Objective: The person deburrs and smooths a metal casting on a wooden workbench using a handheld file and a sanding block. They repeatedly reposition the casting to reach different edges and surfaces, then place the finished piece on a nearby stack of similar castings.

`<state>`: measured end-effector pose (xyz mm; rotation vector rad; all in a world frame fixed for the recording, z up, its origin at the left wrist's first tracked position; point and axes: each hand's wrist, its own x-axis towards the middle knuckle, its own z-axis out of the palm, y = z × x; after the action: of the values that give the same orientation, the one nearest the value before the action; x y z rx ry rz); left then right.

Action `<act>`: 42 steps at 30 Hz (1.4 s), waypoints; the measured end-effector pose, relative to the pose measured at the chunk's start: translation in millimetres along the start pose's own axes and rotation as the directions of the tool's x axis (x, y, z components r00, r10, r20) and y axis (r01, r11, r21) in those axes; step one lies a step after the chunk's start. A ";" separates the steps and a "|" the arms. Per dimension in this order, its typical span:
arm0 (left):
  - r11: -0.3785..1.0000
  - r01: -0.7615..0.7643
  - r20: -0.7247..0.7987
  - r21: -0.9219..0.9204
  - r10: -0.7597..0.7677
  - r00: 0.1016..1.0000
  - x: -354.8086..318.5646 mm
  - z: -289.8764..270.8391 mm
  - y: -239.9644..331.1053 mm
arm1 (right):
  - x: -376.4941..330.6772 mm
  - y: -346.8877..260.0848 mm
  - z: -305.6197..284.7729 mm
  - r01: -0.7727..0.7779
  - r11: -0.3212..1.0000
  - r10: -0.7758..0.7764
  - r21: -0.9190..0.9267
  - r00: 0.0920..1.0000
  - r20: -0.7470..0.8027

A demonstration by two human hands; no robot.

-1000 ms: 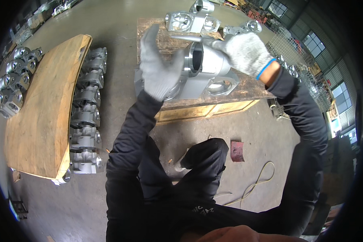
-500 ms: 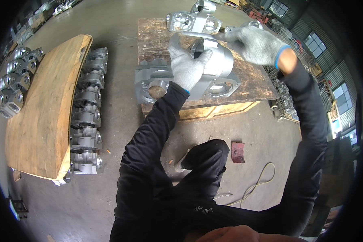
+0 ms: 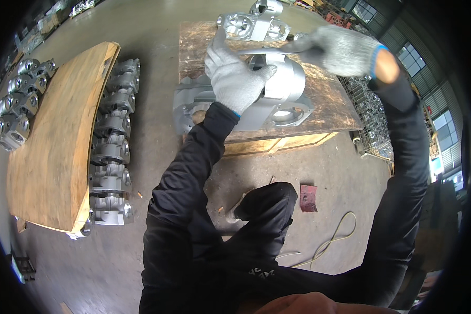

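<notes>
A large silver metal casting (image 3: pixel 287 78) with a round collar and side openings rests on the worn wooden crate top. My left hand (image 3: pixel 236 78), in a grey-white glove, lies against the casting's left side with its fingers stretched and its thumb apart. My right hand (image 3: pixel 345 51), gloved and smeared by motion, is closed on one end of a long thin grey file (image 3: pixel 261 51). The file lies across the top of the collar, its tip pointing left toward my left hand. Where the file meets the metal cannot be made out.
Another silver casting (image 3: pixel 254 26) stands at the crate's (image 3: pixel 332 112) far edge. To the left, a plywood board (image 3: pixel 57 141) has rows of castings (image 3: pixel 112 149) on both sides. A wire cage (image 3: pixel 369 112) stands right. A red piece (image 3: pixel 308 199) and a hose (image 3: pixel 327 243) lie on the floor.
My right hand has shifted right and the file has moved slightly down in the picture. My left hand has slid a little left, its fingers reaching farther up. The casting has barely moved.
</notes>
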<state>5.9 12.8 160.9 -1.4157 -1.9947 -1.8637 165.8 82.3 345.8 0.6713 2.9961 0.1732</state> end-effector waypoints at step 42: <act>0.781 0.285 0.413 -0.556 -0.037 0.910 43.6 -23.8 -13.7 | -77.3 23.0 40.7 0.005 0.999 0.013 0.044 0.922 -0.387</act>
<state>-40.0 19.8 183.0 -1.9426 -1.7680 -2.6618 248.8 73.7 311.4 0.7233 3.3862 0.2700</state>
